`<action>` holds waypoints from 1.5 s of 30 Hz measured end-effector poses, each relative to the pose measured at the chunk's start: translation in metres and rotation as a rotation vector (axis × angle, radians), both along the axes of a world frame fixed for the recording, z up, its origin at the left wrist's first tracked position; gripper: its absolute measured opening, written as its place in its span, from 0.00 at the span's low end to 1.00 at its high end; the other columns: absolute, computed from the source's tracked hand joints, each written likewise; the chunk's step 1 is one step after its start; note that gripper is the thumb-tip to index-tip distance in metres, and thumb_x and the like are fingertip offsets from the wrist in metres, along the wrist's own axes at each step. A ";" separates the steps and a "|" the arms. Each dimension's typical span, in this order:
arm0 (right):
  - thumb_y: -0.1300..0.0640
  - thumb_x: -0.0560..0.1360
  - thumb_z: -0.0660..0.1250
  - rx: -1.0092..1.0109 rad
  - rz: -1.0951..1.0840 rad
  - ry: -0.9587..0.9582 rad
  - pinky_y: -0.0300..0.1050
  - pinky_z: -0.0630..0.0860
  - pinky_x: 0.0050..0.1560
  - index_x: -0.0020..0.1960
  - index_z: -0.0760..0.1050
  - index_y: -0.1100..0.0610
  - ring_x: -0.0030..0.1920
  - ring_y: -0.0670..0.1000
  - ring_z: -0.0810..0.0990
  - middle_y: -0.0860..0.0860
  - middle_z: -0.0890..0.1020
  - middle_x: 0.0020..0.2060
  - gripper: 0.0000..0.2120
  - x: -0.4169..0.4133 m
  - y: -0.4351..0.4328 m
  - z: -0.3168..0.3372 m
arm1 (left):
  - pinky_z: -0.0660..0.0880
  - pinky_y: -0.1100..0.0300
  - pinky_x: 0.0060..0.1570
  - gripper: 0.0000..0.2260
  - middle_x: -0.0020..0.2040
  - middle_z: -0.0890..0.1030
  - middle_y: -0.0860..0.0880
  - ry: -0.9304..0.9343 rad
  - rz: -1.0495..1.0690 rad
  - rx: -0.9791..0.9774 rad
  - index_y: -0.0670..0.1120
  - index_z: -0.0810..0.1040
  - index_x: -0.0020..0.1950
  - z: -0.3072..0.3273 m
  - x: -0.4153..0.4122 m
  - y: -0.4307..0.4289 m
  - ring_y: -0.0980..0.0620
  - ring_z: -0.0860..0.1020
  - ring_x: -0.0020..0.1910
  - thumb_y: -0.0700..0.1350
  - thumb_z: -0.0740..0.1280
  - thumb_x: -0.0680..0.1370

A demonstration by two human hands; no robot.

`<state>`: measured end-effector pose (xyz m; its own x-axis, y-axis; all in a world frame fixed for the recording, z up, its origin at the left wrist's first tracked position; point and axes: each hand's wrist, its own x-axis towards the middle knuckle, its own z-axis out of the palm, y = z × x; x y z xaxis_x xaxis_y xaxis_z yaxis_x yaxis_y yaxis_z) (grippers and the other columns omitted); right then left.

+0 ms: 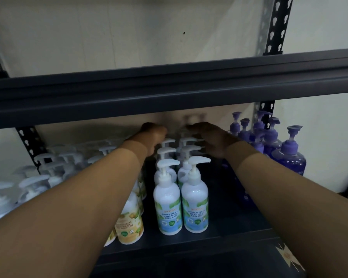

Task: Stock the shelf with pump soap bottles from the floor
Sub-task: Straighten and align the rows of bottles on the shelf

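Two rows of white pump bottles with blue-green "cool mint" labels (170, 199) stand in the middle of the dark shelf (229, 223). Both my arms reach deep into the shelf. My left hand (152, 135) sits at the back of the left mint row, fingers curled down behind the pump heads. My right hand (211, 137) is at the back of the right row, fingers spread over the pump tops. What either hand touches or holds is hidden by the bottles and by shadow.
Yellow-labelled pump bottles (130, 223) stand left of the mint rows, with several white pump bottles (48, 177) further left. Purple pump bottles (289, 153) fill the right back corner. The upper shelf beam (169, 91) hangs low just above my hands.
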<state>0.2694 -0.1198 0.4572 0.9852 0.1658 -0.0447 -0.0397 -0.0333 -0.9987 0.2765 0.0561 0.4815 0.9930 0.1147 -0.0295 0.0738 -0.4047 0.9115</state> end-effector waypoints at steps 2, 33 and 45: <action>0.46 0.79 0.69 -0.113 -0.134 -0.087 0.56 0.71 0.68 0.66 0.75 0.53 0.63 0.58 0.76 0.54 0.78 0.63 0.19 -0.017 0.000 0.012 | 0.75 0.55 0.47 0.10 0.53 0.82 0.42 -0.111 0.034 0.112 0.43 0.80 0.58 0.011 -0.014 -0.003 0.45 0.79 0.48 0.46 0.64 0.82; 0.48 0.82 0.65 -0.119 -0.484 -0.239 0.42 0.73 0.56 0.74 0.69 0.55 0.57 0.49 0.77 0.49 0.78 0.60 0.23 -0.169 -0.177 0.005 | 0.76 0.54 0.61 0.20 0.67 0.78 0.50 -0.271 -0.323 -0.092 0.50 0.71 0.73 -0.013 -0.123 -0.159 0.51 0.78 0.60 0.50 0.68 0.81; 0.47 0.81 0.67 0.029 -0.437 -0.156 0.50 0.76 0.50 0.66 0.75 0.47 0.59 0.56 0.83 0.54 0.85 0.56 0.15 -0.127 -0.191 -0.008 | 0.75 0.33 0.59 0.10 0.61 0.83 0.52 -0.014 -0.388 -0.287 0.61 0.79 0.62 -0.020 -0.084 -0.169 0.46 0.80 0.60 0.53 0.67 0.81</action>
<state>0.1421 -0.3107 0.4487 0.9574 -0.2678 0.1079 0.1067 -0.0190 -0.9941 0.1925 -0.1129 0.4618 0.9614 -0.2750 0.0082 -0.0463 -0.1322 0.9901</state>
